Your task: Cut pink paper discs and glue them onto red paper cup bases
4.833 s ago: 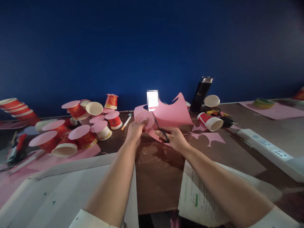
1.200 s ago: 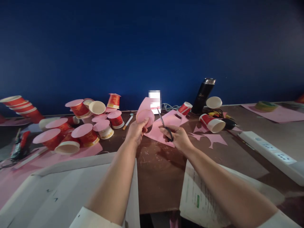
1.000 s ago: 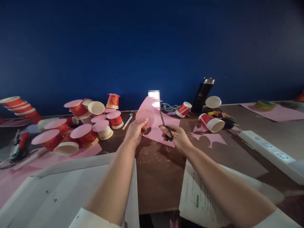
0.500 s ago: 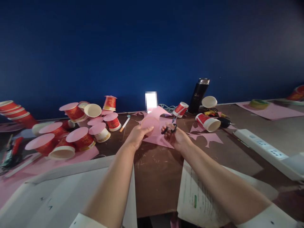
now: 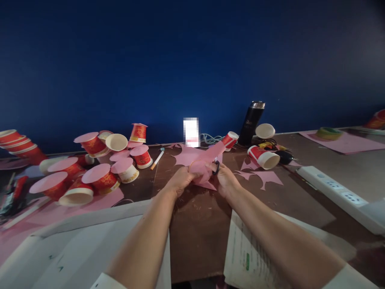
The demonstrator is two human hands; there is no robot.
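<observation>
At the middle of the table, my left hand is closed on a piece of pink paper, thumb on top. My right hand grips scissors by their dark handles, close to the paper's right side. The blades are mostly hidden, so I cannot tell whether they touch the paper. Behind and under my hands lies more pink paper with curved cutouts along its edge. Pink scraps rest right of my right hand.
Red paper cups, several topped with pink discs, crowd the left. A black flask, a tipped cup and a white power strip are on the right. Printed sheets lie at the front, and a pencil-like stick left of centre.
My right hand has turned and brought the scissors in against the paper. My left hand has shifted slightly right, and a strip of pink paper now rises toward the upright cup.
</observation>
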